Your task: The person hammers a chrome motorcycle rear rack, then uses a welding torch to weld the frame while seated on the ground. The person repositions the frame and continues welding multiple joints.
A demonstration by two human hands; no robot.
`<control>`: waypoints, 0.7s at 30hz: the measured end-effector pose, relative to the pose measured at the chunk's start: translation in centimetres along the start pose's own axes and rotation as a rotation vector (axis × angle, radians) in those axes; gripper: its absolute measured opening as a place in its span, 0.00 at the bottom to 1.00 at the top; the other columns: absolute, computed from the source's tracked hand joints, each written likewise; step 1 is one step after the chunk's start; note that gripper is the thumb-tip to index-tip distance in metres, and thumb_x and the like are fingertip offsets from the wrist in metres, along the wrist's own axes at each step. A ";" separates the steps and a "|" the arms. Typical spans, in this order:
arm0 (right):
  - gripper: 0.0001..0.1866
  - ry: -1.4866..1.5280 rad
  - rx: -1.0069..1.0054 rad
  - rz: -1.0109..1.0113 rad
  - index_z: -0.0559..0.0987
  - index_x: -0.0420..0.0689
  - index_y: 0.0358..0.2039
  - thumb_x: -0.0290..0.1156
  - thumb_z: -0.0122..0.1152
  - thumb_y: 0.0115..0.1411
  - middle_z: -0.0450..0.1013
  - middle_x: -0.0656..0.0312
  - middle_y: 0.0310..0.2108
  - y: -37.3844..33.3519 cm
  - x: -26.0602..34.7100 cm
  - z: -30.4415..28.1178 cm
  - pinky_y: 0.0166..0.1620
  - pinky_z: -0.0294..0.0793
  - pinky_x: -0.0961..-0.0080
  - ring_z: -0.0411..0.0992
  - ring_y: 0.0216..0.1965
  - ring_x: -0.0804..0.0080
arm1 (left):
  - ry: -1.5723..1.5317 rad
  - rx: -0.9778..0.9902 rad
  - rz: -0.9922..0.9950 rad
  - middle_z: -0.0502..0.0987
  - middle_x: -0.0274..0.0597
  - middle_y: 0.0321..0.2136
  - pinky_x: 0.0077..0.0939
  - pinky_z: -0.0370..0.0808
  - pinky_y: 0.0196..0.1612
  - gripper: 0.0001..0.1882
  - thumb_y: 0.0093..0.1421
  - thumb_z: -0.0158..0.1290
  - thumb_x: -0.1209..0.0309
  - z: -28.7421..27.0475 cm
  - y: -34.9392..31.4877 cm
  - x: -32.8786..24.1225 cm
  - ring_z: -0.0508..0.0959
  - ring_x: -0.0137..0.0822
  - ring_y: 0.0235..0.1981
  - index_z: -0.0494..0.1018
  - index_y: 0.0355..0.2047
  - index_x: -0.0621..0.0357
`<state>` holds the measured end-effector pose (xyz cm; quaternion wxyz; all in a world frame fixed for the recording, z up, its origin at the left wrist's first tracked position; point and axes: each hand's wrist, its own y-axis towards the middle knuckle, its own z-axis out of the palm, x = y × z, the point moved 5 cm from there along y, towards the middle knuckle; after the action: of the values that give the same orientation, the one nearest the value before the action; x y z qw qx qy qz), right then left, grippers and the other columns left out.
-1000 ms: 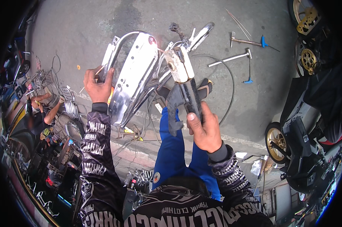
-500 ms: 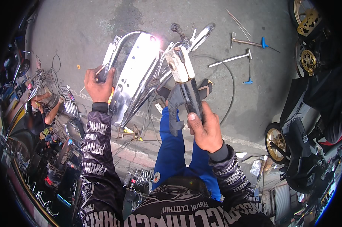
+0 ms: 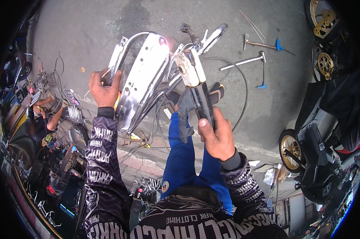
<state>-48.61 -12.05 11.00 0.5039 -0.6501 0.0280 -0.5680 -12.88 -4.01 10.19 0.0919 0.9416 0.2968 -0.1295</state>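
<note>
My right hand is closed round the black handle of a welding electrode holder, whose head is a worn white block. Dark tape hangs loosely off the handle's side. Just left of that head lies a shiny chrome metal frame part, a long plate with holes and bent tubes. A small reddish glow shows at its far end. My left hand is closed at the part's left side, thumb and fingers round something dark that I cannot make out. A thin tan rod shows by its fingers.
A hammer, a T-handle wrench and blue-handled hex keys lie on the concrete at the right. A black cable curves across the floor. Motorcycle parts and a gold wheel stand far right. Another person sits at the left among metal parts.
The bright white-pink glare at the chrome part's far end has dimmed to a small reddish glow. Both hands and the electrode holder stay almost in the same place.
</note>
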 end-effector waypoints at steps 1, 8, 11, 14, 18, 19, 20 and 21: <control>0.21 -0.008 0.000 0.002 0.71 0.33 0.47 0.41 0.58 0.68 0.72 0.50 0.21 0.0 0.0 0.0 0.30 0.69 0.66 0.71 0.21 0.60 | -0.002 0.001 0.002 0.73 0.38 0.29 0.31 0.70 0.31 0.20 0.49 0.72 0.61 0.0 0.0 0.0 0.72 0.36 0.28 0.80 0.35 0.63; 0.21 0.012 -0.022 -0.011 0.71 0.33 0.47 0.41 0.59 0.68 0.72 0.51 0.21 0.0 0.1 0.0 0.30 0.69 0.65 0.71 0.21 0.59 | -0.012 -0.016 0.009 0.73 0.38 0.29 0.30 0.70 0.31 0.21 0.49 0.72 0.61 -0.1 -0.1 -0.2 0.72 0.35 0.28 0.80 0.36 0.64; 0.21 -0.007 -0.009 -0.001 0.71 0.33 0.46 0.41 0.59 0.68 0.71 0.51 0.20 0.0 -0.1 0.0 0.29 0.68 0.65 0.70 0.21 0.59 | -0.002 -0.009 0.003 0.73 0.38 0.29 0.30 0.70 0.31 0.21 0.49 0.72 0.61 -0.1 -0.1 -0.3 0.72 0.34 0.28 0.80 0.36 0.64; 0.21 -0.007 -0.006 -0.012 0.71 0.33 0.45 0.41 0.59 0.68 0.71 0.51 0.20 0.0 -0.2 0.1 0.28 0.67 0.66 0.69 0.20 0.60 | 0.000 -0.003 -0.017 0.73 0.38 0.29 0.31 0.69 0.31 0.21 0.49 0.72 0.61 -0.1 -0.2 -0.2 0.71 0.34 0.28 0.80 0.36 0.64; 0.21 -0.004 -0.007 -0.010 0.71 0.33 0.45 0.42 0.59 0.68 0.70 0.52 0.19 0.0 -0.4 0.0 0.28 0.67 0.65 0.69 0.20 0.60 | 0.010 -0.012 0.003 0.72 0.37 0.29 0.31 0.69 0.31 0.21 0.49 0.72 0.61 0.0 -0.2 -0.3 0.71 0.34 0.27 0.80 0.36 0.63; 0.21 -0.016 -0.004 0.002 0.71 0.33 0.45 0.42 0.59 0.68 0.70 0.52 0.19 0.0 -0.4 0.0 0.28 0.67 0.65 0.69 0.20 0.60 | 0.015 -0.013 0.008 0.72 0.37 0.29 0.31 0.69 0.31 0.21 0.49 0.72 0.61 0.0 -0.2 -0.3 0.71 0.34 0.27 0.80 0.36 0.63; 0.21 -0.027 0.000 0.013 0.71 0.33 0.45 0.41 0.59 0.68 0.70 0.51 0.19 -0.1 -0.5 0.0 0.28 0.67 0.65 0.69 0.20 0.60 | 0.013 -0.014 0.011 0.72 0.37 0.28 0.31 0.69 0.31 0.21 0.49 0.72 0.61 0.0 -0.2 -0.3 0.71 0.34 0.27 0.80 0.36 0.63; 0.21 -0.038 0.004 0.025 0.71 0.33 0.45 0.41 0.59 0.68 0.70 0.51 0.19 -0.1 -0.6 0.0 0.28 0.67 0.65 0.69 0.20 0.60 | 0.011 -0.016 0.010 0.72 0.37 0.28 0.31 0.69 0.31 0.21 0.49 0.72 0.61 0.0 -0.2 -0.2 0.71 0.34 0.27 0.80 0.36 0.63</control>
<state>-48.88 -11.66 10.66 0.5125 -0.6596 0.0253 -0.5492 -13.21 -3.97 10.20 0.0983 0.9430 0.2937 -0.1214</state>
